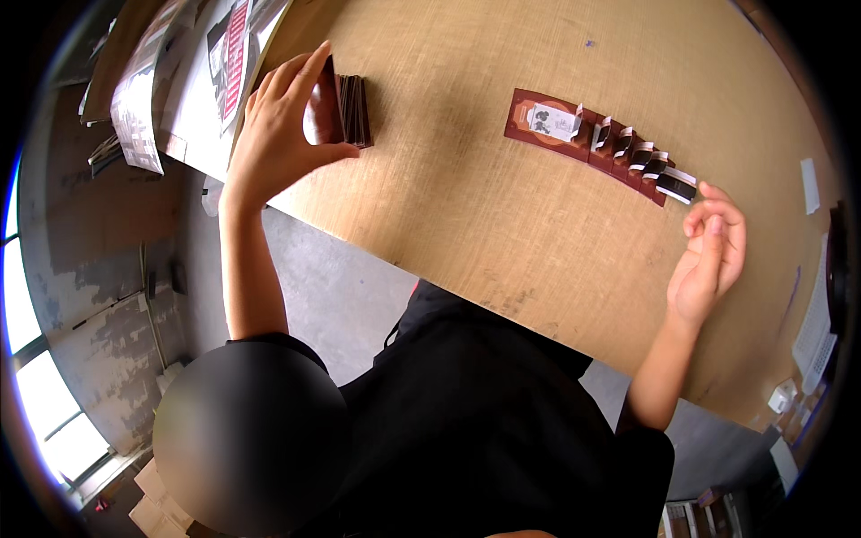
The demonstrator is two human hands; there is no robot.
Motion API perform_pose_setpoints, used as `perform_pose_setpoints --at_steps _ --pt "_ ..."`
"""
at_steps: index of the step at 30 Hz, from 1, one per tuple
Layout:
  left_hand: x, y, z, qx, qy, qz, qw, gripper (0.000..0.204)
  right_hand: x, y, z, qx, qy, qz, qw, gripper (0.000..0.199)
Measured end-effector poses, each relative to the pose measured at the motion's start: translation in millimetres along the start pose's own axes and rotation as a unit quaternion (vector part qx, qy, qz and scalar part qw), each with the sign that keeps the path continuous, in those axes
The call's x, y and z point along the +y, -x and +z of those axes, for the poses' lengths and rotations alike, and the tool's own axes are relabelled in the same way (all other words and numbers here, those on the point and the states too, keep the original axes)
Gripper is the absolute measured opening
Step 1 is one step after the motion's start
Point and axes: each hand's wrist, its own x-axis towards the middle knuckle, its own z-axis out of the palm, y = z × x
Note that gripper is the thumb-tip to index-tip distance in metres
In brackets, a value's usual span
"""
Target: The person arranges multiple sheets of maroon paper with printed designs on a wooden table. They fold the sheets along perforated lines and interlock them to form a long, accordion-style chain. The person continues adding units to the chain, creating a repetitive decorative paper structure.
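Note:
My left hand (273, 117) is at the far left of the table, its thumb and fingers spanning a glossy dark red card (324, 106) that stands on edge. Against that card, on its right, a tight stack of similar cards (355, 111) also stands on edge. Toward the right lies a fanned row of dark red cards (554, 122), overlapping, with small white and black flaps sticking up from them. Just beyond the row's right end is my right hand (710, 247), fingers curled and thumb against them. Whether anything is in that pinch is hidden.
The wooden table (448, 197) spreads under both hands, its near edge close to my body. Printed sheets (193, 90) lie at the left. A white keyboard (814, 314) and a white plug-like item (782, 396) are at the right rim. Cardboard boxes (161, 502) stand lower left.

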Motion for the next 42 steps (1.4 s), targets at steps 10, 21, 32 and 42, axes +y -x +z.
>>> perform_pose_setpoints --at_steps 10,21,32,42 --pt "171 -40 12 0.091 0.185 0.225 0.952 0.090 -20 18 29 -0.185 -0.122 0.103 0.970 0.052" --pt "195 -56 47 0.089 0.526 0.261 0.805 0.091 -26 9 15 -0.036 -0.064 0.098 0.993 0.018" --pt "185 -54 65 -0.286 0.802 0.019 0.525 0.021 -21 5 11 -0.026 0.009 0.032 0.999 0.009" --pt "186 -54 69 -0.229 0.819 0.037 0.525 0.021 -18 4 9 0.006 0.010 0.023 1.000 0.012"
